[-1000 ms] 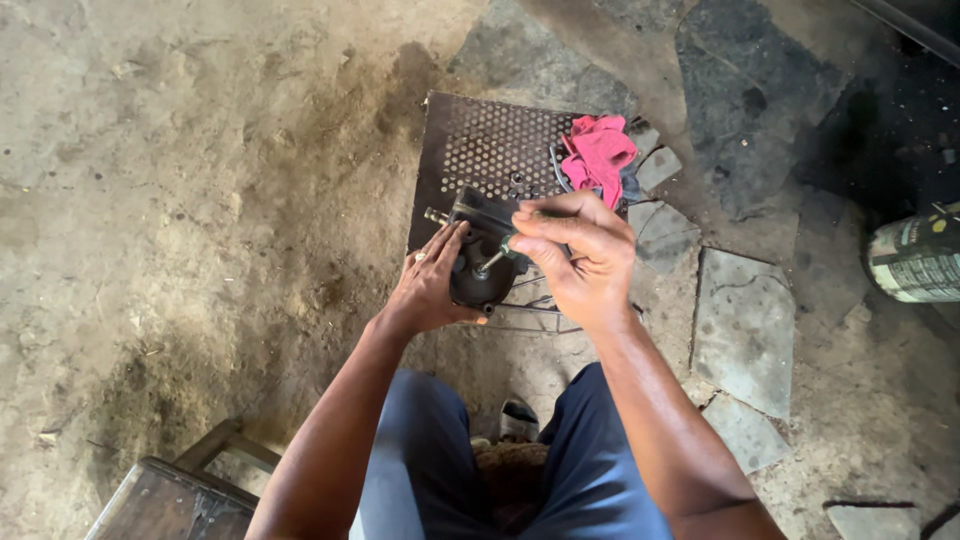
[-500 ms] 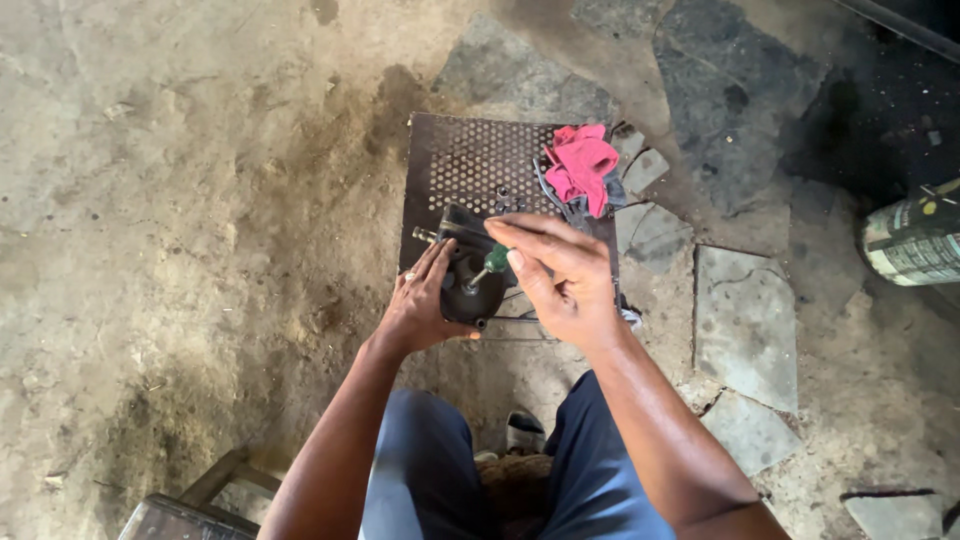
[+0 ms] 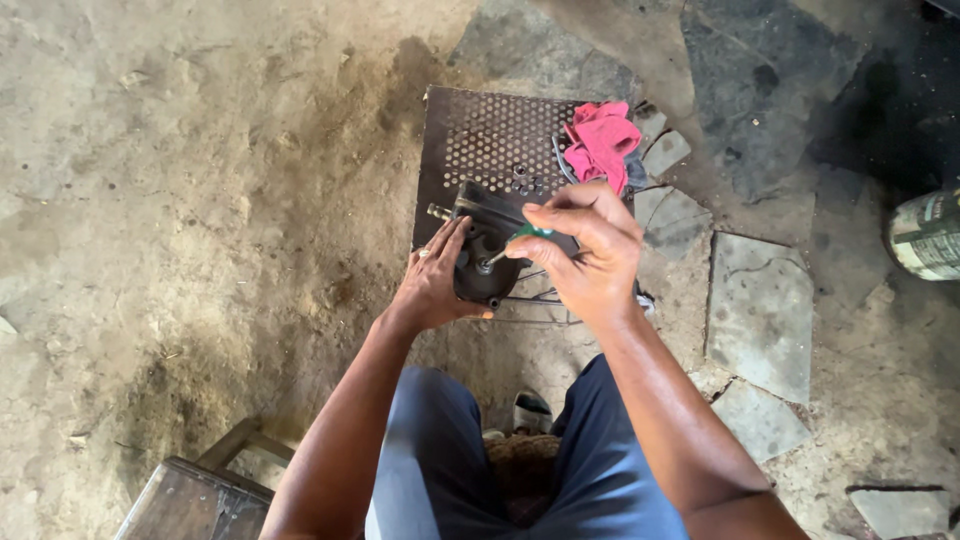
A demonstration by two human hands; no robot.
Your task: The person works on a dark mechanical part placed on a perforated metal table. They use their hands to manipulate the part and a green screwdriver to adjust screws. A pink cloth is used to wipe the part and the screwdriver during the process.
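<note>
While left hand [image 3: 432, 285] stays, right hand [image 3: 585, 255] shifted lower.

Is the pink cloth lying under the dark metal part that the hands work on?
No, the pink cloth lies on the perforated metal plate, apart from the dark metal part held by the left hand.

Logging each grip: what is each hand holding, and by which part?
Right hand grips a screwdriver by its green handle; left hand steadies the dark metal part by its left side.
</note>
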